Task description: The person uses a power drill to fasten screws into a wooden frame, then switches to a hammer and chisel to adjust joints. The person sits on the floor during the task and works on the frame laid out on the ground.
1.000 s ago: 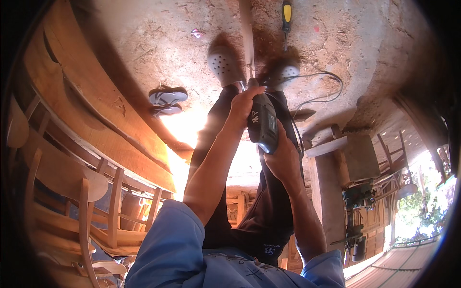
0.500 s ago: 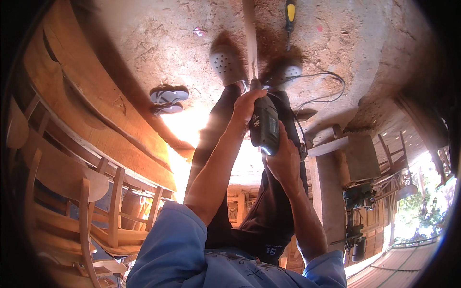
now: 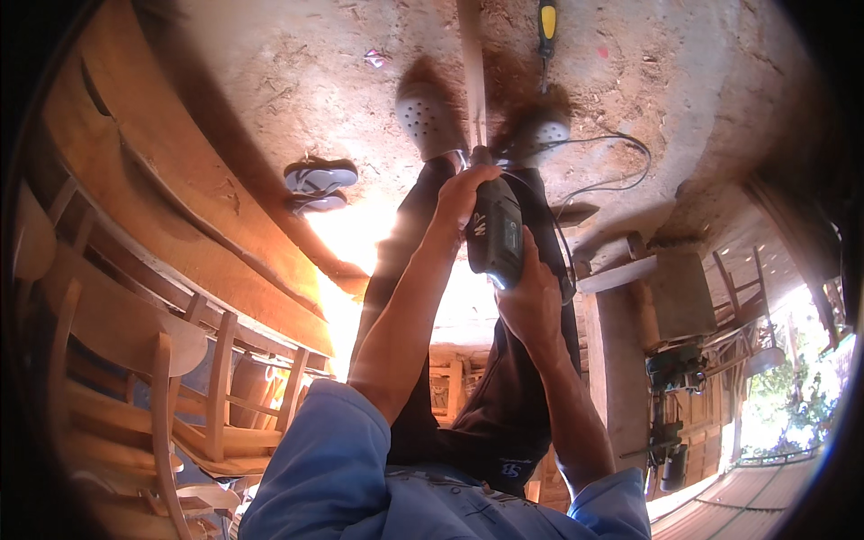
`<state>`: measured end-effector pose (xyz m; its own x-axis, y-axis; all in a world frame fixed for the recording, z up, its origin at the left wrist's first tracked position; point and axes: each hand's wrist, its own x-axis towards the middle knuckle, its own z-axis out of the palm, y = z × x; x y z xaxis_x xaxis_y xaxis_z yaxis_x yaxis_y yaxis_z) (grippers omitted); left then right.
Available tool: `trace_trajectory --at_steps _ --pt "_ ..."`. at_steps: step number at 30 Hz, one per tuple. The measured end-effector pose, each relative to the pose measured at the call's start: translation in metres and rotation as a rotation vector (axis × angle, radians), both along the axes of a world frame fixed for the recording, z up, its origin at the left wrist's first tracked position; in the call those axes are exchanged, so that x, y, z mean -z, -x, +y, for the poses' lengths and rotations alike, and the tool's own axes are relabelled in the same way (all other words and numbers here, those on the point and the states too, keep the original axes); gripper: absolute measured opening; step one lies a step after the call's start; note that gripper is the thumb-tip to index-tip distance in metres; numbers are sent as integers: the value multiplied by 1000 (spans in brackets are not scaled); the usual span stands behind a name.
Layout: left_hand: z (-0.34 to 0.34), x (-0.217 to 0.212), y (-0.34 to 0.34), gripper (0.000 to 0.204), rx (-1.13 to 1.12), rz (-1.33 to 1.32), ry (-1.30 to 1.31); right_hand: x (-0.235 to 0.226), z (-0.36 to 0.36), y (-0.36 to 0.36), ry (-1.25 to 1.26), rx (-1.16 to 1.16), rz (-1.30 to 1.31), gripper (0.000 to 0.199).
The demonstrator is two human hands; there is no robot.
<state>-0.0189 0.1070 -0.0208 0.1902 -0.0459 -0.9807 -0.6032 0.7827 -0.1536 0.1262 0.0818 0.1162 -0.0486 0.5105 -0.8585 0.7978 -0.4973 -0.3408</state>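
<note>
A dark power drill point(image 3: 495, 236) points away from me between my legs, and both my hands are on it. My left hand point(image 3: 461, 193) is wrapped round its front end, near the chuck. Farther back, my right hand point(image 3: 533, 301) grips the rear of the body; some of its fingers are hidden beneath the tool. In line with the drill's nose lies a long narrow wooden strip point(image 3: 472, 67), running away between my feet. Whether a bit enters the strip's near end I cannot make out. A black cable point(image 3: 630, 183) loops on the floor to the right.
A yellow-and-black screwdriver point(image 3: 547, 31) lies beyond my right clog point(image 3: 545, 133); my left clog point(image 3: 428, 119) is beside the strip. Grey flip-flops point(image 3: 319, 177) lie to the left. A long wooden bench point(image 3: 193, 225) and chairs point(image 3: 220, 387) line the left side. Shavings litter the floor point(image 3: 288, 81).
The view has shifted very slightly. Both hands keep their hold on the drill, which stays almost in the same place against the strip.
</note>
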Motion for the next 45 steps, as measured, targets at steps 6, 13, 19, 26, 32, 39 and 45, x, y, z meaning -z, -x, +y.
trace_trajectory --at_steps 6,13,19,26,32,39,45 --pt "23 -7 4 24 70 31 69 -6 17 8 92 92 13 76" --pt "30 -6 3 25 63 28 71 -4 24 7 118 103 -1 77" --pt "34 -3 3 24 108 52 62 -1 27 9 154 119 -9 78" --pt "42 -3 -2 24 135 79 75 7 31 1 147 89 -9 79" --pt "39 6 -1 25 125 60 46 13 35 1 187 93 -21 80" --pt "37 21 1 25 108 35 78 18 42 4 208 70 -52 77" --pt "36 25 1 26 91 62 79 25 44 6 196 46 -59 75"
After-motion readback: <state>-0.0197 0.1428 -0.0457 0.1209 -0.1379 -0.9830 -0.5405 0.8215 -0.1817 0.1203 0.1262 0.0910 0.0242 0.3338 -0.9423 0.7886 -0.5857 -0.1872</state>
